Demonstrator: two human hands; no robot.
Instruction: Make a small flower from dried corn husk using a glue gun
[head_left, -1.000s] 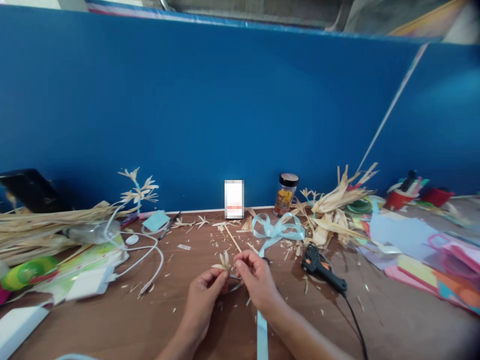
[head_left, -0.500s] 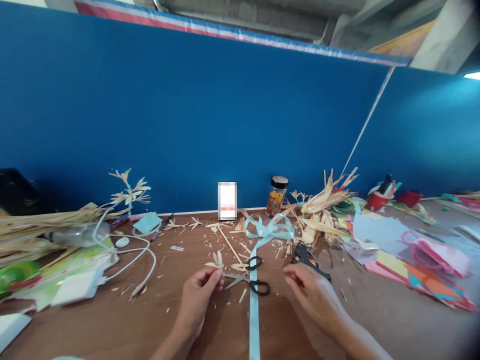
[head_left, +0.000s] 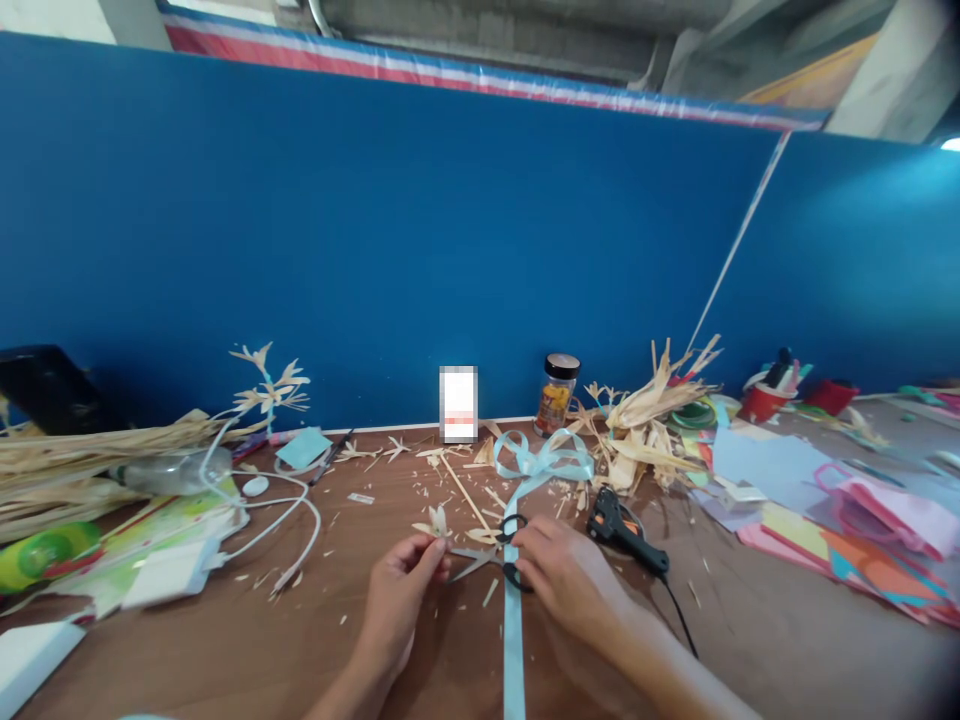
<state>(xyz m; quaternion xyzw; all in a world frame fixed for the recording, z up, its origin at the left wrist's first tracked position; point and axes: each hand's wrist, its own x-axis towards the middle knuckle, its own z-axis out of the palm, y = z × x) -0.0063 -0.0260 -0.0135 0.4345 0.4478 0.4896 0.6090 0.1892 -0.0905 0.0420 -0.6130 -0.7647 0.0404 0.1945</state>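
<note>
My left hand (head_left: 409, 580) pinches a small pale flower of dried husk (head_left: 435, 522) between thumb and fingertips. The flower's petals point upward. Just right of it lie black-handled scissors (head_left: 480, 562) with the blades spread toward the left hand. My right hand (head_left: 562, 570) has its fingers curled over the scissors' handles and partly hides them. A light blue ribbon (head_left: 514, 650) passes beneath the handles, and its looped bow (head_left: 544, 457) lies farther back.
A black glue gun (head_left: 626, 530) with its cord lies right of my right hand. A jar (head_left: 556, 395) and a heap of dried husks (head_left: 645, 430) stand behind. Husk scraps litter the table. At left are a white cable (head_left: 315, 510) and a finished-looking husk flower stem (head_left: 270, 390).
My right hand has moved left from beside the glue gun to the scissors' handles, uncovering the glue gun. My left hand still pinches the husk flower. The view has shifted slightly.
</note>
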